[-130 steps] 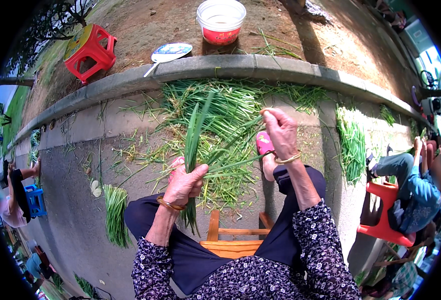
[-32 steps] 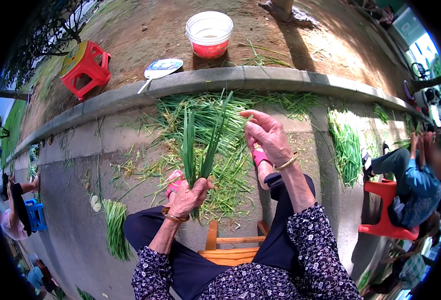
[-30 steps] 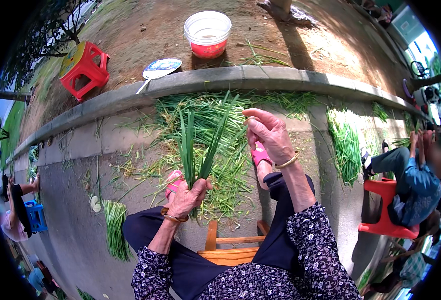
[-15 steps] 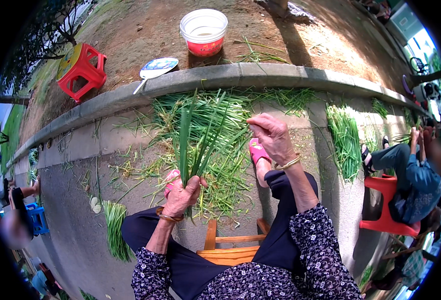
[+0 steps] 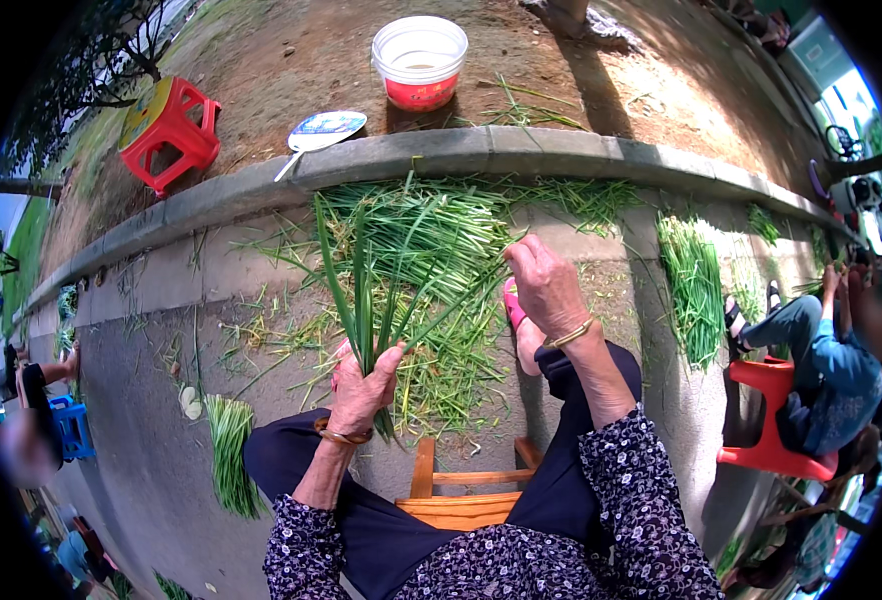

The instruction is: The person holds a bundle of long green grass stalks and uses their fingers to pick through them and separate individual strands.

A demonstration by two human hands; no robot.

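My left hand (image 5: 363, 392) is closed around a small bunch of garlic chives (image 5: 364, 300), their flat green leaves fanning upward and outward. To its right, my right hand (image 5: 553, 290) is raised with thumb and fingers pinched. A thin chive leaf slants from the bunch toward those fingertips and seems to be between them. Beyond both hands lies a large pile of garlic chives (image 5: 416, 230) with pale stem ends pointing right. Loose trimmed leaves (image 5: 451, 370) are scattered on the pavement between my feet, below the pile.
A stone curb (image 5: 391, 165) crosses ahead; a white-and-red bucket (image 5: 420, 75), a hand fan (image 5: 326, 131) and a red stool (image 5: 169, 135) stand or lie beyond it. Chive bundles lie left (image 5: 229, 450) and right (image 5: 691, 290). A person (image 5: 841, 370) sits at right.
The leaves in my left hand have spread wider, some leaning left. My right hand has shifted slightly right and down. The view has tilted a little.
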